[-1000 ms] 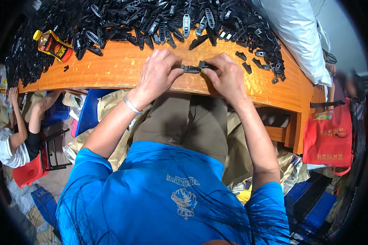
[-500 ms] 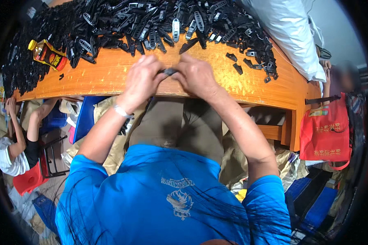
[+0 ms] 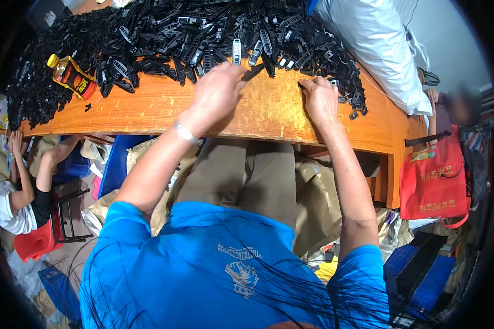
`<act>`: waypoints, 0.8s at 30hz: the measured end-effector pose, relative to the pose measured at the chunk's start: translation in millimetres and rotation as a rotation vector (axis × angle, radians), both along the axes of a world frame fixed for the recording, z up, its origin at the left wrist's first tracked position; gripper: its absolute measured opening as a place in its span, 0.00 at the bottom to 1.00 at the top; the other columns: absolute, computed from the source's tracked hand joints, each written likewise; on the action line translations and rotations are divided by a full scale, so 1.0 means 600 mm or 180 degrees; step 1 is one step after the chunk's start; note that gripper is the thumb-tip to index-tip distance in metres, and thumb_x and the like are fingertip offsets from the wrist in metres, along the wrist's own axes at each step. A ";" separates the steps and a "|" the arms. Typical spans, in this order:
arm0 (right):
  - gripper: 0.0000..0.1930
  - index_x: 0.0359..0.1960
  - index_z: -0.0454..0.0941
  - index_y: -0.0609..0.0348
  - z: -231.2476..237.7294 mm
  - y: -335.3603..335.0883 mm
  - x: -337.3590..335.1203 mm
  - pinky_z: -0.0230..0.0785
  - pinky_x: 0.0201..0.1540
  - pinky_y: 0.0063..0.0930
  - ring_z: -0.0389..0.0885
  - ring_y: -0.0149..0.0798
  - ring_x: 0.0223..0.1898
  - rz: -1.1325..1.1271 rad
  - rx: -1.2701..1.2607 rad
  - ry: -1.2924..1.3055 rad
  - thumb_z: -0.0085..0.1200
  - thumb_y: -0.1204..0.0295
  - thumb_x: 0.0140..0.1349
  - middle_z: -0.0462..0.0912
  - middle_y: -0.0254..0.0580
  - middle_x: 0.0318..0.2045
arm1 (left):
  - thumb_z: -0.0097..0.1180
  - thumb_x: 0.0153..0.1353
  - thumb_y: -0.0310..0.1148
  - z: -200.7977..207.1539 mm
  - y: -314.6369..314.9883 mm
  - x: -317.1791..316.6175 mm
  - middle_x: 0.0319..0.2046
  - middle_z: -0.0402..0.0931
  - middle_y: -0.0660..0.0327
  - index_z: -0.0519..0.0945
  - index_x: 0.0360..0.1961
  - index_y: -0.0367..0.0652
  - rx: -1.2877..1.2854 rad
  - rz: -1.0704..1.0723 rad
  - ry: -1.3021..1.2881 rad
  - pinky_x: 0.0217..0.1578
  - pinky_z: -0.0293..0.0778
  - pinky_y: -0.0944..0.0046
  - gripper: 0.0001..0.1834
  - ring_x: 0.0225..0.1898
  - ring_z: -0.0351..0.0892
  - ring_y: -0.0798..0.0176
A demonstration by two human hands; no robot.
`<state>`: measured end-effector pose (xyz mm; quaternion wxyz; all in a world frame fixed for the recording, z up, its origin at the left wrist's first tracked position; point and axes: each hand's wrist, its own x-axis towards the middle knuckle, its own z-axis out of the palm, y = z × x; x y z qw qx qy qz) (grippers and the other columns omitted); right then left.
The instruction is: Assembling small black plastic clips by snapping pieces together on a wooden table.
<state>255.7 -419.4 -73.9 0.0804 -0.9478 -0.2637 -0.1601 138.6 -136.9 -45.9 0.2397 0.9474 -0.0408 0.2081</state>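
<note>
Black parts heap along the top of the scuffed wooden table, a bottle upper left, a white sack upper right. The left hand, upper centre, and right hand, right of centre, curl near parts; I cannot tell their grip. A red bag hangs right.

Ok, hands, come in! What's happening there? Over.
Left hand at near edge of black parts pile, grip unclear. Right hand by small black parts, grip unclear. Yellow-capped bottle off left, away from both hands.
</note>
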 end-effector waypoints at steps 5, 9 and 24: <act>0.10 0.48 0.90 0.50 0.041 0.024 -0.038 0.74 0.51 0.47 0.82 0.52 0.46 0.0563 0.0219 -0.0265 0.62 0.66 0.69 0.82 0.48 0.36 | 0.66 0.65 0.30 -0.058 -0.031 0.073 0.40 0.80 0.51 0.82 0.40 0.39 0.0236 0.0169 -0.0297 0.47 0.80 0.46 0.07 0.47 0.82 0.42; 0.09 0.45 0.85 0.58 0.042 0.049 -0.085 0.79 0.42 0.50 0.87 0.58 0.42 0.1070 0.0569 0.0332 0.62 0.69 0.67 0.83 0.53 0.30 | 0.66 0.62 0.26 -0.064 -0.036 0.060 0.40 0.80 0.52 0.80 0.35 0.39 0.0217 -0.0070 -0.0453 0.44 0.79 0.49 0.05 0.45 0.82 0.44; 0.15 0.47 0.92 0.52 0.031 0.085 -0.092 0.79 0.44 0.45 0.86 0.53 0.40 0.0900 0.1203 0.0658 0.74 0.68 0.58 0.84 0.46 0.40 | 0.73 0.58 0.27 -0.059 -0.020 0.000 0.38 0.78 0.53 0.84 0.39 0.39 -0.0397 -0.0442 -0.0508 0.45 0.76 0.49 0.10 0.44 0.79 0.45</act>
